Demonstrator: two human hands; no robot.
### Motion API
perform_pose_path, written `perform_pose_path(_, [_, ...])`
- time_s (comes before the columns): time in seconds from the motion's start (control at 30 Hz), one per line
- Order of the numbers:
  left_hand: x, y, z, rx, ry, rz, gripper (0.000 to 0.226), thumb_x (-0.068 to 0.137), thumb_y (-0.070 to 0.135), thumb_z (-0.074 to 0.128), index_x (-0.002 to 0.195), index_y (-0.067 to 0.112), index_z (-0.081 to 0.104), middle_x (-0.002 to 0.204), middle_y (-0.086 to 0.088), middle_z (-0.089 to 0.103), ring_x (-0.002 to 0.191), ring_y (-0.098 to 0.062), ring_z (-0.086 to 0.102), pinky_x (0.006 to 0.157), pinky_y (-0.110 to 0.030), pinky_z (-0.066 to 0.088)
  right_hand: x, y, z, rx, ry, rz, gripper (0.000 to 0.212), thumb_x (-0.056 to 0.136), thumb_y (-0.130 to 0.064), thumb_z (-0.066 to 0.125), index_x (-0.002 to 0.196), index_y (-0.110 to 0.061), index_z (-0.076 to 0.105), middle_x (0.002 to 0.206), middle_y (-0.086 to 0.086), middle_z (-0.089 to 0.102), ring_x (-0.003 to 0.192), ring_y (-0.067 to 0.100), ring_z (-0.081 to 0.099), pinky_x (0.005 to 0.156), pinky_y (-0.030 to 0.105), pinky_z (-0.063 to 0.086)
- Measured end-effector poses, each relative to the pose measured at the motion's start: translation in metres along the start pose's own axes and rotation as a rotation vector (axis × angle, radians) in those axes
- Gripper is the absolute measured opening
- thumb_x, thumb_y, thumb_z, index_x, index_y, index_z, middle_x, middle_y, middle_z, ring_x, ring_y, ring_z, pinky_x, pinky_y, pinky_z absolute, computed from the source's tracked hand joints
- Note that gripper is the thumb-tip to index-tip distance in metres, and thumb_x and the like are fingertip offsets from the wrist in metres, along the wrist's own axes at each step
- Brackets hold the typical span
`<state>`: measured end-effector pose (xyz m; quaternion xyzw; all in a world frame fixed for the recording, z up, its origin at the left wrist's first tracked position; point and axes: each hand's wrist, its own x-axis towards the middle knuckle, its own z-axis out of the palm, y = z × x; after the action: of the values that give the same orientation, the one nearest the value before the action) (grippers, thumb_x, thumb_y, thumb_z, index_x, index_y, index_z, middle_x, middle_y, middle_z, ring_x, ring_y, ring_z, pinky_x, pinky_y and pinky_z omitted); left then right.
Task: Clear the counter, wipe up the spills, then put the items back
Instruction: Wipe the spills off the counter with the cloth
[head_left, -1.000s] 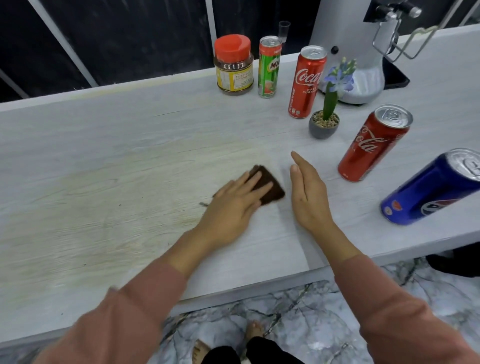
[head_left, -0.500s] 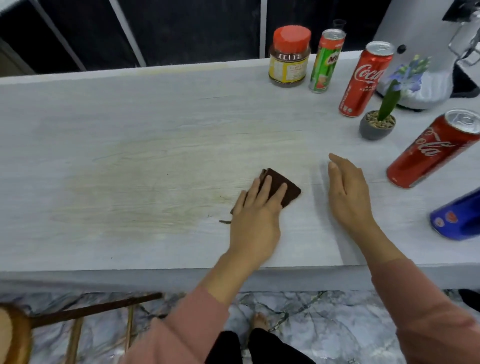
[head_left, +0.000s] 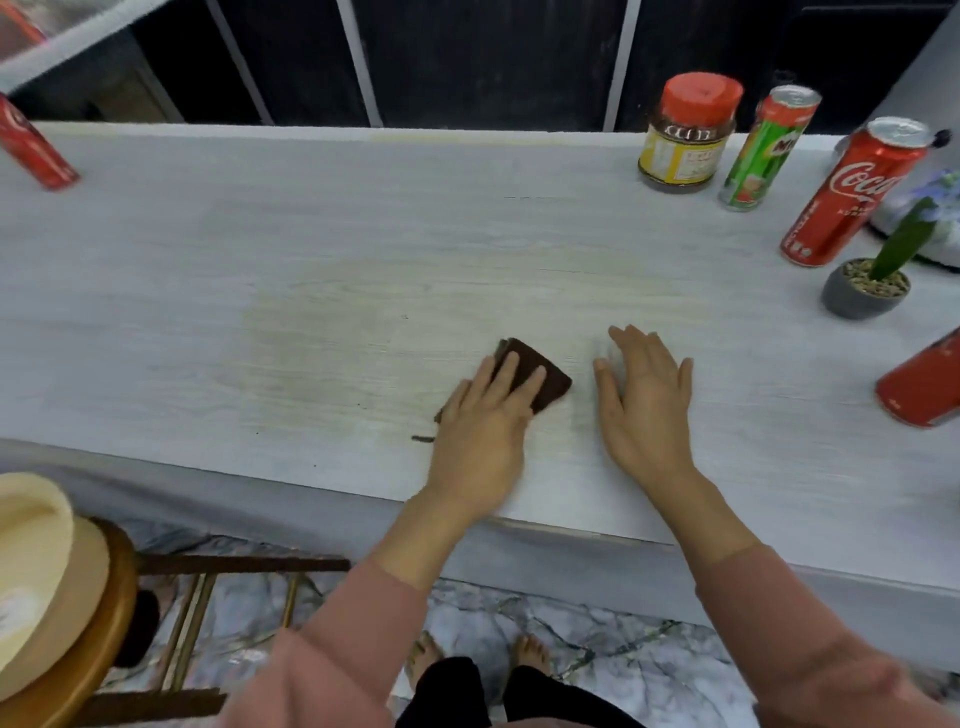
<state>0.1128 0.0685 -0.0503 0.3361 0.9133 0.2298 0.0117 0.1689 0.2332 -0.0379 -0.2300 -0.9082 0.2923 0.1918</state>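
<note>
A dark brown cloth (head_left: 540, 375) is being pressed flat onto the counter (head_left: 260, 218) by the left hand (head_left: 483, 436), fingers extended over it, near the front edge and somewhat right of centre. The right hand (head_left: 649, 410) is being rested open, palm down, just beside the cloth and holding nothing. A pale yellowish stain (head_left: 332, 332) is being shown left of the cloth; whether it is wet cannot be told. Toward the back right corner a red-lidded jar (head_left: 685, 135), a green can (head_left: 763, 150) and an upright red can (head_left: 852, 192) are standing, with a small potted plant (head_left: 865, 288) nearer the front. Another red can (head_left: 919, 384) is being cut off by the right edge.
</note>
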Motion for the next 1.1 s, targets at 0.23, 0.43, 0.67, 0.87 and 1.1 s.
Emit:
perform_pose_path(0.23, [-0.028,-0.146,-0.071,0.022,0.096,-0.240,0.049,0.097,0.039,0.024,0.146,0.037,0.032,0.157,0.004,0.020,0.147,-0.016,0.011,0.118,-0.040,0.016,-0.008,-0.037,0.033,0.006,-0.072,-0.071,0.044,0.100,-0.025,0.042,0.142,-0.010,0.041,0.150,0.012,0.038,0.144,0.027,0.023,0.118,0.051,0.001])
perform_pose_path(0.43, [0.038,-0.164,-0.070,0.085,0.139,-0.312,0.046,0.102,0.020,0.034,0.148,0.023,0.033,0.156,-0.013,0.024,0.146,-0.031,0.017,0.115,-0.043,0.021,-0.007,-0.094,0.078,-0.052,-0.159,-0.177,0.046,0.100,-0.021,0.041,0.145,-0.013,0.035,0.155,0.008,0.028,0.146,0.024,0.016,0.118,0.051,-0.003])
perform_pose_path(0.67, [-0.031,-0.207,-0.101,0.004,-0.060,0.083,0.045,0.101,0.036,0.029,0.146,0.037,0.032,0.158,0.008,0.019,0.147,-0.009,0.010,0.116,-0.032,0.014,0.002,-0.128,0.111,-0.197,-0.147,-0.011,0.048,0.102,-0.029,0.032,0.147,-0.016,0.028,0.159,0.006,0.019,0.147,0.026,0.008,0.117,0.054,-0.003])
perform_pose_path(0.87, [0.067,-0.269,-0.118,0.113,0.100,-0.255,0.045,0.103,0.022,0.033,0.147,0.020,0.034,0.157,-0.013,0.023,0.146,-0.029,0.017,0.115,-0.048,0.024,-0.002,-0.129,0.121,-0.275,-0.130,0.016,0.047,0.102,-0.033,0.030,0.145,-0.016,0.033,0.156,0.005,0.025,0.147,0.024,0.012,0.117,0.053,-0.003])
perform_pose_path(1.1, [0.121,-0.180,-0.073,0.081,-0.110,0.050,0.046,0.104,0.027,0.026,0.150,0.028,0.025,0.160,-0.005,0.015,0.148,-0.023,0.007,0.118,-0.041,0.007,-0.002,-0.127,0.118,-0.158,0.006,0.060,0.041,0.100,-0.024,0.033,0.137,-0.011,0.047,0.147,0.007,0.041,0.140,0.022,0.029,0.119,0.045,0.007])
